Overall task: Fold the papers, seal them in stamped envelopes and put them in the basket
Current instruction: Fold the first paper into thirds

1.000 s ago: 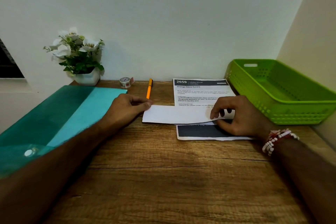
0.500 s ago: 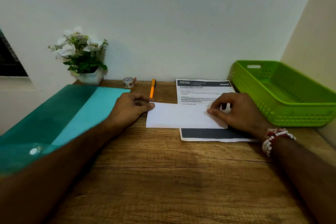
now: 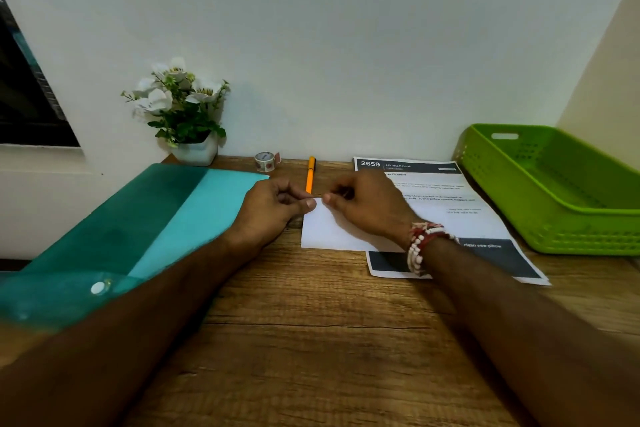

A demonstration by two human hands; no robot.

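A folded white paper (image 3: 325, 232) lies on the wooden desk (image 3: 311, 340), partly over a printed sheet (image 3: 460, 215) with a dark header and footer. My left hand (image 3: 273, 208) presses its thumb on the folded paper's top left corner, fingers curled. My right hand (image 3: 367, 204) rests on top of the paper, its fingertips at the upper edge close to the left thumb. A green plastic basket (image 3: 561, 218) stands at the right, with nothing seen inside.
A teal plastic folder (image 3: 138, 236) with a snap button lies at the left. By the back wall stand a white potted flower plant (image 3: 187, 114), a small roll of tape (image 3: 265, 161) and an orange pen (image 3: 310, 178).
My right hand slid left along the folded paper's top edge, from its right end to beside the left thumb. The view shifted slightly.
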